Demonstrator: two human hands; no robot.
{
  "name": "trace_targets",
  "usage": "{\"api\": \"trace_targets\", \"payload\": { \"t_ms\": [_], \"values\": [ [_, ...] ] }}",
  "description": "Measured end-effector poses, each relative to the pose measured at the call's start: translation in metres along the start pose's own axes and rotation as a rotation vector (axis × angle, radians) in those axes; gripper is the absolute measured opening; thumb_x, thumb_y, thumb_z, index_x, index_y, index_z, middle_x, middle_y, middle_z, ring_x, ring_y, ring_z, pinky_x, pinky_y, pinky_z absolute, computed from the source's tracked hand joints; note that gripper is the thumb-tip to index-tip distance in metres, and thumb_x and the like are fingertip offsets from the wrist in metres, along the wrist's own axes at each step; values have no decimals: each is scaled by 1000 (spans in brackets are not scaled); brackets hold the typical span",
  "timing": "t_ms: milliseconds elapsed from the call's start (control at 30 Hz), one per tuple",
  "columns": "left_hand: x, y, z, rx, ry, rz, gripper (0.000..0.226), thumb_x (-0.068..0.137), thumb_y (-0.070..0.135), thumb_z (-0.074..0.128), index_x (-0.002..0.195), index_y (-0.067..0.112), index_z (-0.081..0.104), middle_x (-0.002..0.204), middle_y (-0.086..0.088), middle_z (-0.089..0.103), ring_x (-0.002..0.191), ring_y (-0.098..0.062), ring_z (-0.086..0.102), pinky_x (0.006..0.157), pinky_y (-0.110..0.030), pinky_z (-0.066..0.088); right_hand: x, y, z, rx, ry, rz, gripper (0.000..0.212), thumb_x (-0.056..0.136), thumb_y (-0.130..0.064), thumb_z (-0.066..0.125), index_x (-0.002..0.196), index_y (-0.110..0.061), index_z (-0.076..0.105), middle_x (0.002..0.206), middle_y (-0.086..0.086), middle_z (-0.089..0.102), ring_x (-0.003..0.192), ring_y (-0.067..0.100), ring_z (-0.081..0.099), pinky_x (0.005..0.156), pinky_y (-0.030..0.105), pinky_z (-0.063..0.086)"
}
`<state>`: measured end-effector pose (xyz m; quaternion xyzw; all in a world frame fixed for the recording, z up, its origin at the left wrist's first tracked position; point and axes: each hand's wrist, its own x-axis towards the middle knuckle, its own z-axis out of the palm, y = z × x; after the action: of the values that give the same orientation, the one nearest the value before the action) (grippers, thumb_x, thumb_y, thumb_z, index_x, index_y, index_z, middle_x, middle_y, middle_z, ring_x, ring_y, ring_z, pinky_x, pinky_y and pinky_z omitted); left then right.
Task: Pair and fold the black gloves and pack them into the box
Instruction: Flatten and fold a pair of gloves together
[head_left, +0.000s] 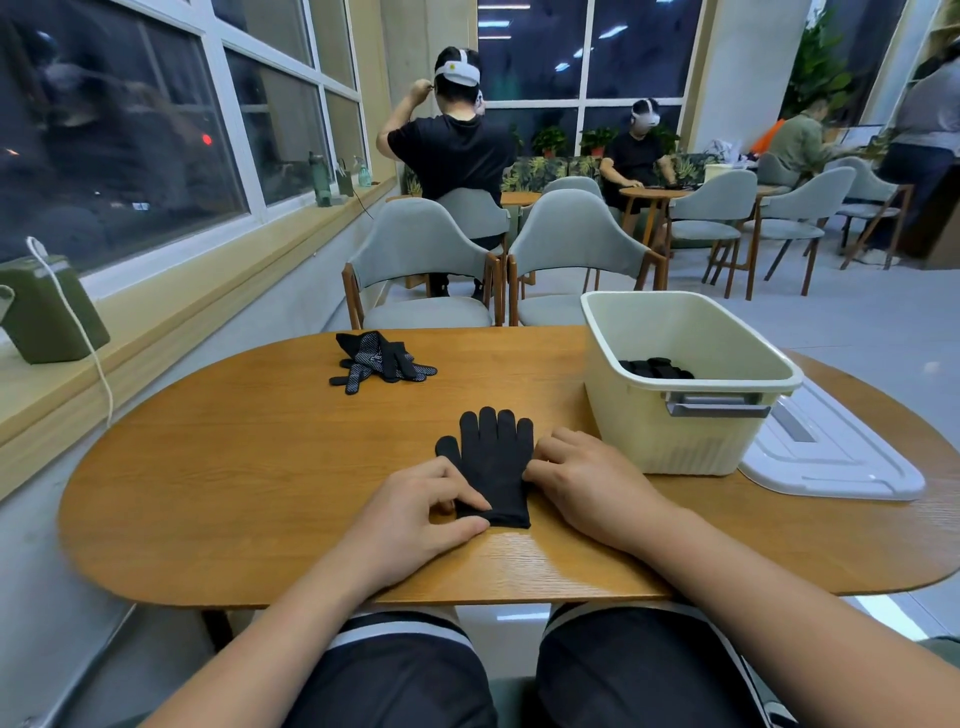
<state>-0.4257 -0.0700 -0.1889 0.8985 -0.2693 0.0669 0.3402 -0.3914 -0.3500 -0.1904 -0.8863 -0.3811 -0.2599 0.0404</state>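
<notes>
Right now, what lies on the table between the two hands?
A black glove lies flat there, its fingers pointing forward. The left hand pinches its cuff and the right hand touches its side. The head view shows this.

- The left hand (415, 512) and right hand (587, 483) are bare.
- Both forearms (291, 613) are bare right down to the bottom edge of the view.
- Black shorts (405, 680) cover both thighs.
- A broad white band (400, 631) crosses the left leg's hem.
- Thin white stripes (748, 670) run down the right leg's outer side.
</notes>
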Motion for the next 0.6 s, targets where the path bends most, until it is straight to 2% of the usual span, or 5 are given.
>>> {"api": "trace_targets", "payload": {
  "t_ms": [100,300,467,600],
  "values": [
    [0,0,-1,3,-1,4,17,92,45,82,109,44,81,111,24,65,104,-4,65,89,-30,56,-1,-3,-5,-31,-21,-1,23,90,-10,78,108,-23,82,99,-2,67,85,22,58,66,28,42],
    [1,-3,-1,45,30,35,19,89,43,84,108,44,80,110,25,64,115,-4,61,93,-20,50,-17,-13,-3,-59,-11,97,32,99,-18,69,130,-23,76,117,-1,71,103,23,61,80,34,52],
    [1,-5,4,145,77,111,17,94,43,79,110,39,81,105,27,67,107,2,63,90,-28,55,-21,-32,-15,198,-7,134,36,109,-40,57,139,-25,68,129,-8,65,116,15,60,96,30,50],
    [1,-5,5,166,101,137,18,96,42,75,112,37,80,105,26,71,104,4,64,89,-29,57,-19,-40,-16,303,-63,128,44,105,-56,61,139,-28,68,128,-10,63,117,10,59,99,29,49]
  ]
}}
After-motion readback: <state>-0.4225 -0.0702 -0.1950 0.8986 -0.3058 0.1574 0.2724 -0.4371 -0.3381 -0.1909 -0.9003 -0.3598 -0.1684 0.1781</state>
